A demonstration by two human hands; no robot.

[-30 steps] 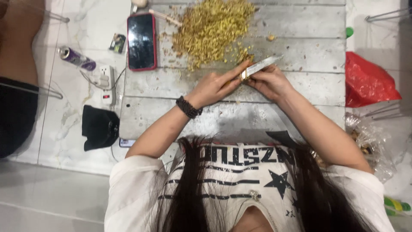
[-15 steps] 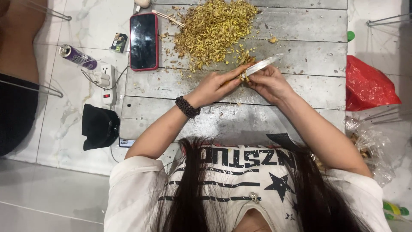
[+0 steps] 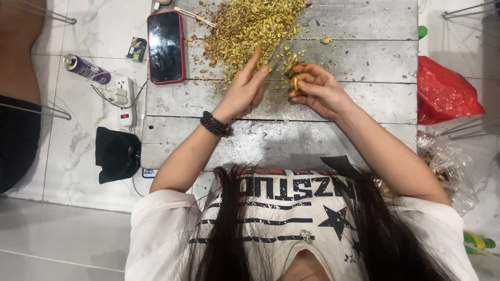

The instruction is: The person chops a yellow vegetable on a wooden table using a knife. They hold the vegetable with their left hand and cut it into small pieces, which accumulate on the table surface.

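— Since a moment ago the left hand [image 3: 246,89] has let go of the work and opened; from my screen it now stands flat, fingers together and pointing up at the yellow pile [image 3: 250,26].

— And the right?

— I see the right hand [image 3: 315,88] curled shut round a small yellow-green piece [image 3: 296,83], pinched between thumb and fingers. The knife blade [image 3: 278,58] has swung too: it was lying out to the right, and now it angles up from that hand toward the pile (blurred, so I cannot tell its edge clearly).

— Where is the piece, then?

— In the right hand, just above the grey wooden board [image 3: 364,99], near the pile's lower edge. On the left wrist I see a dark bead bracelet [image 3: 214,125].

— Further out?

— A phone in a red case [image 3: 165,47] lies on the board's left end, a power strip [image 3: 123,99] and a purple can [image 3: 86,69] on the floor beside it, a red bag [image 3: 442,91] off to the right.
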